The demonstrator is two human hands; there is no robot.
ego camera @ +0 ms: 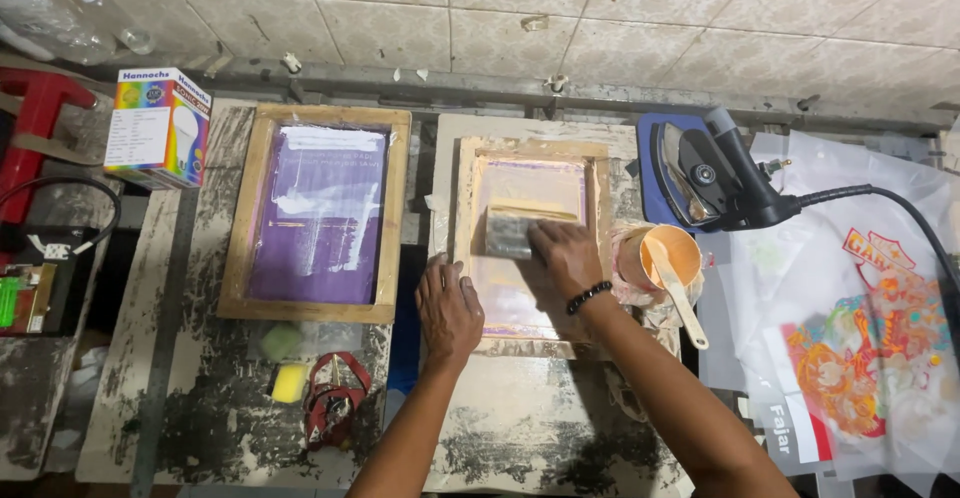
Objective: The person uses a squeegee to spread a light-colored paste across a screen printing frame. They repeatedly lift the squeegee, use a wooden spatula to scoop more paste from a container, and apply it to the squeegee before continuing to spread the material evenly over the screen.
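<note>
While the left hand point(449, 310) lies flat with fingers spread on the lower left corner of the small wooden screen frame point(530, 248), pinning it to the worn, paint-flecked table point(520, 428), the right hand point(565, 255) sits inside that frame with its fingers curled over a squeegee point(510, 233). That squeegee rests on the pale mesh, pretty much dead centre of the shot, with a streak of cream-coloured ink just above it at 12 o'clock. A black bead bracelet point(589, 296) circles the right wrist.

At 3 o'clock from the frame, just beside it, there's an orange cup of ink point(665, 255) with a pale spatula point(678, 293) leaning out of it. Further toward 2 o'clock a black clothes iron point(715, 173) stands on a blue pad, its cord trailing off right. At 9 o'clock sits a bigger wooden frame with a purple screen point(316, 213), and at 10 o'clock a light bulb box point(158, 126). Down at 7 o'clock lie a yellow sponge point(290, 382) and red scissors point(335, 408). Printed transfer sheets with a colourful design point(850, 358) cover the right side at 4 o'clock.
</note>
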